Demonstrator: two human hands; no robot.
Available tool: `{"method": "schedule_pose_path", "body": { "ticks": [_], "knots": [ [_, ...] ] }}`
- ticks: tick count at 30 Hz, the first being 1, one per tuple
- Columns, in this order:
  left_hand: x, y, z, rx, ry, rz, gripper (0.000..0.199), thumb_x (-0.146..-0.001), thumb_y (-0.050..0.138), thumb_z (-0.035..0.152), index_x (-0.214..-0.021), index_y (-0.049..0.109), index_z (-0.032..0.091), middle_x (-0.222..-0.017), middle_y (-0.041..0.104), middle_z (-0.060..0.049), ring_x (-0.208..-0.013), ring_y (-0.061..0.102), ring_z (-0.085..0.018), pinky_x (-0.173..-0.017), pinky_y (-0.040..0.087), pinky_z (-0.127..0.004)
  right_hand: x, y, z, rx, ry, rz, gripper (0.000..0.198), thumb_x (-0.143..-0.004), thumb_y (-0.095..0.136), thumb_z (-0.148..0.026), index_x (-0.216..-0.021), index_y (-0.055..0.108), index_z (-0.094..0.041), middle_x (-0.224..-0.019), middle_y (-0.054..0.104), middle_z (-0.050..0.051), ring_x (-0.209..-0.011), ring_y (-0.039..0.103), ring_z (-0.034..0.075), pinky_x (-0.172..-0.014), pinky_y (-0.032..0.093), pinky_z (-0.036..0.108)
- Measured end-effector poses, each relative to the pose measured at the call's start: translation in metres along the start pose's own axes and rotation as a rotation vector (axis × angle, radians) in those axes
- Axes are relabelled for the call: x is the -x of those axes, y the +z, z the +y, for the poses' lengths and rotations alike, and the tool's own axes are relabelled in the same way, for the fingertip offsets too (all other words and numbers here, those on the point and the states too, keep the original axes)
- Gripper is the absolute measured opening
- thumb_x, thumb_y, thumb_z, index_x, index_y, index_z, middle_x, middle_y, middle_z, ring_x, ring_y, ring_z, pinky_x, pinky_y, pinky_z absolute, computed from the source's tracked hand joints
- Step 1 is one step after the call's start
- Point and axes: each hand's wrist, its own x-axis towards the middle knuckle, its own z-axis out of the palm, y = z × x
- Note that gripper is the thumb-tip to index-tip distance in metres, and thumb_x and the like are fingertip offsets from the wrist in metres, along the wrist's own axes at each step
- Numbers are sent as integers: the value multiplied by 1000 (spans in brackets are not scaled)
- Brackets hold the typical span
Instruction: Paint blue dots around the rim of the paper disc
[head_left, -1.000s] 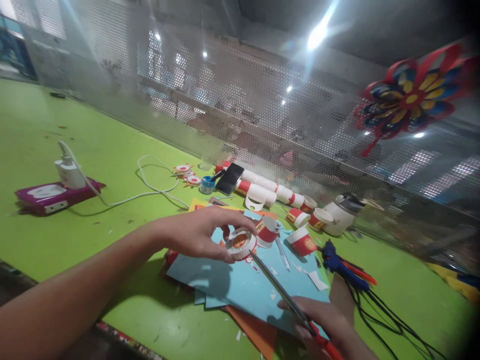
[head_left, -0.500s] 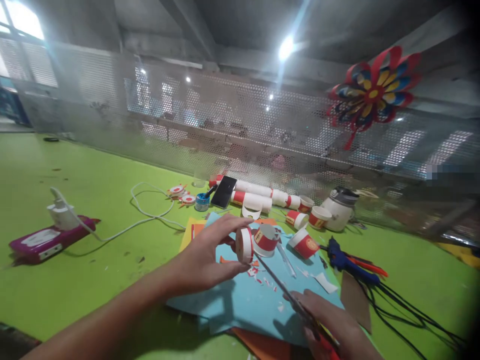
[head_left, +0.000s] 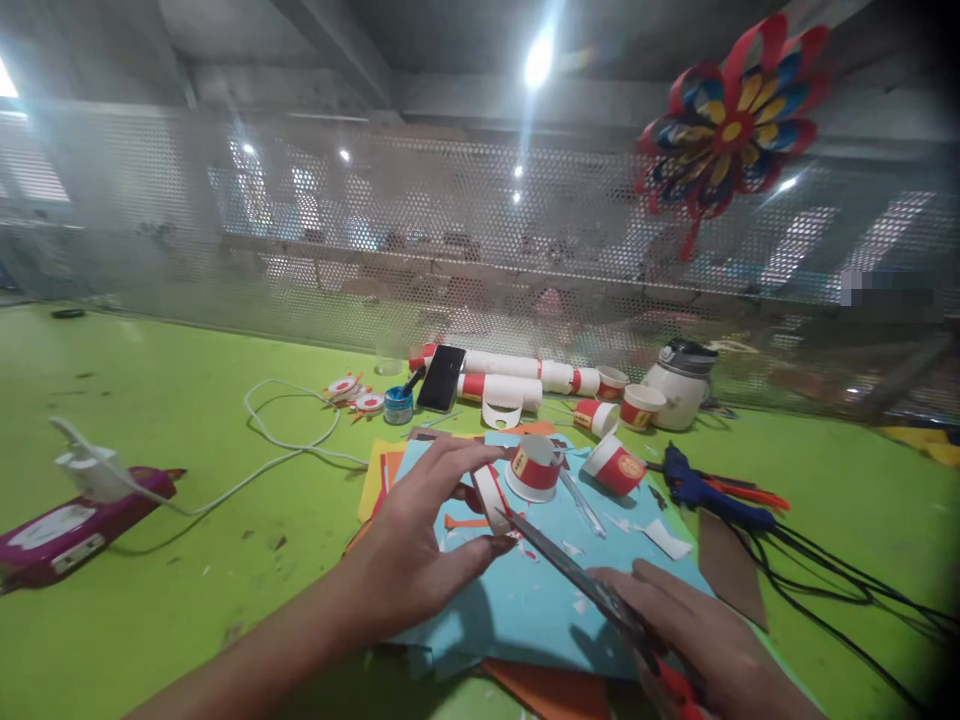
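Note:
Between thumb and fingers, my left hand (head_left: 435,535) grips a short cut-off piece of paper cup (head_left: 492,498), white with a red edge and tilted. My right hand (head_left: 682,625) is closed around red-handled scissors (head_left: 574,572); their blades point up-left, and the tips are at the cup piece's edge. Just behind stands an upside-down red and white paper cup (head_left: 535,468) with a ragged cut top. Another paper cup (head_left: 615,466) lies tipped to its right. Small red and white scraps lie on the light blue paper (head_left: 540,620) below my hands.
A blue glue gun (head_left: 709,490) with black cords lies at the right. Behind are a phone (head_left: 442,378), white paper tubes (head_left: 517,390), a blue jar (head_left: 398,404) and a kettle-like jug (head_left: 679,385). A purple power strip (head_left: 82,520) with a white cable sits left.
The view has shifted, moving the power strip further left in the picture. The cup piece is tilted differently in my left hand, and the scissor tips have come to its edge.

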Motion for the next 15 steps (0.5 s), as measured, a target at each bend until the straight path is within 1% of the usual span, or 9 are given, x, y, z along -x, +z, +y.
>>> {"method": "schedule_pose_path", "body": {
  "ticks": [4,8,11,15],
  "knots": [
    [-1,2,3,12,-12,3,52,-84,68,12,-130,50,28,-131,56,-3,-119,56,-16,-88,59,-22,0,0,-8,-9,28,20,47,-82,66,-27,-129,67,-28,-120,74,8,-111,71,28,-89,59,33],
    [-1,2,4,23,-24,4,49,-84,68,13,-128,52,27,-128,57,-3,-120,56,-15,-89,59,-20,-2,-2,-11,0,36,3,47,-80,65,-25,-127,67,-29,-116,75,7,-107,72,27,-85,60,31],
    [1,2,3,17,-32,0,50,-84,68,13,-128,51,28,-127,58,-2,-120,55,-15,-89,58,-19,-3,-2,-13,0,22,11,48,-79,64,-23,-127,67,-28,-114,75,7,-106,72,27,-85,60,31],
    [2,3,2,12,-53,-4,53,-83,69,12,-129,51,31,-129,58,0,-123,54,-15,-92,58,-20,-4,-1,-13,32,-8,33,46,-82,58,-21,-127,65,-27,-113,75,8,-104,72,26,-83,60,31]
  ]
}}
